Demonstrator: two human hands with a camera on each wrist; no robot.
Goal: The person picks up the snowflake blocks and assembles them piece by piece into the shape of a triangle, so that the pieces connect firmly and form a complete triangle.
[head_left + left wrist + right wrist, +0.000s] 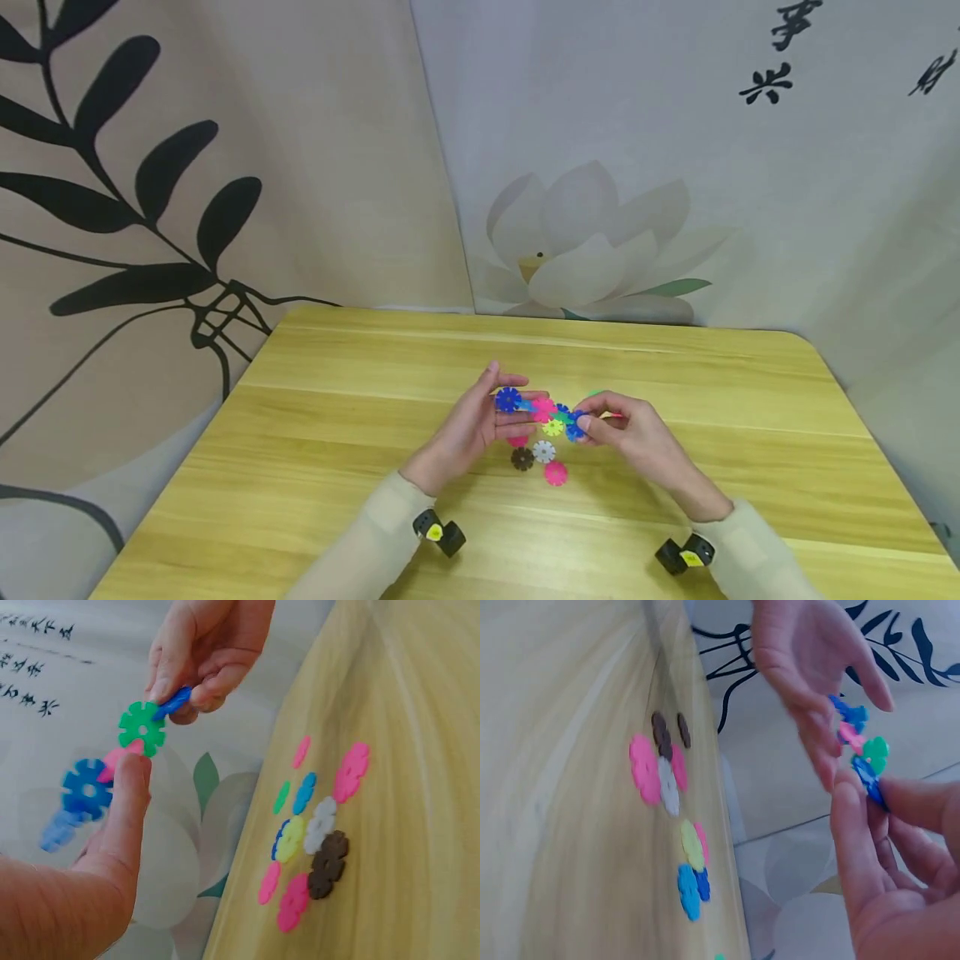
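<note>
A chain of interlocking snowflake discs (543,409) in blue, pink and green spans the space between both hands, above the table. My right hand (637,433) pinches the dark blue disc (868,778) at its end between thumb and fingertips. That disc joins the green disc (142,729) at an angle. My left hand (468,429) is spread behind the chain's other end, fingers extended and thumb apart in the right wrist view. Whether its fingers touch the blue disc (508,399) there cannot be told. In the left wrist view, its thumb partly covers the pink disc (120,759).
Loose discs lie on the wooden table (315,467) below the hands: a white disc (543,452), a brown disc (522,458), a yellow disc (290,838), a light blue disc (688,892) and several pink ones. A printed cloth (360,150) hangs behind the table.
</note>
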